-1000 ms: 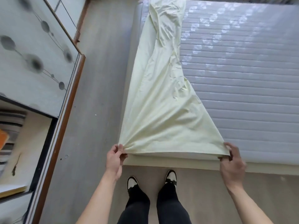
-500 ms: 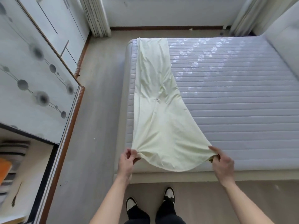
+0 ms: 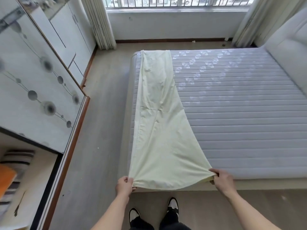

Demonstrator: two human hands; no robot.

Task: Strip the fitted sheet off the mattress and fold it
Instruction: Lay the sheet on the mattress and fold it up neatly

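Note:
A pale yellow fitted sheet (image 3: pixel 159 123) lies folded into a long strip along the left side of the bare grey quilted mattress (image 3: pixel 232 110). The strip runs from the far edge to the near edge, where it widens. My left hand (image 3: pixel 124 185) pinches its near left corner. My right hand (image 3: pixel 221 179) pinches the near right corner. The near hem sags in a curve between my hands, over the mattress's front edge.
A wardrobe with patterned sliding doors (image 3: pixel 38 83) lines the left wall, one section open on stacked textiles (image 3: pixel 11 178). A floor aisle (image 3: pixel 99 130) runs between wardrobe and bed. A padded headboard (image 3: pixel 289 52) stands at right. Curtains (image 3: pixel 99 22) and a window are beyond.
The view has tilted up, showing the whole room. My hands have come closer together, holding the near corners, so the taut hem now sags between them.

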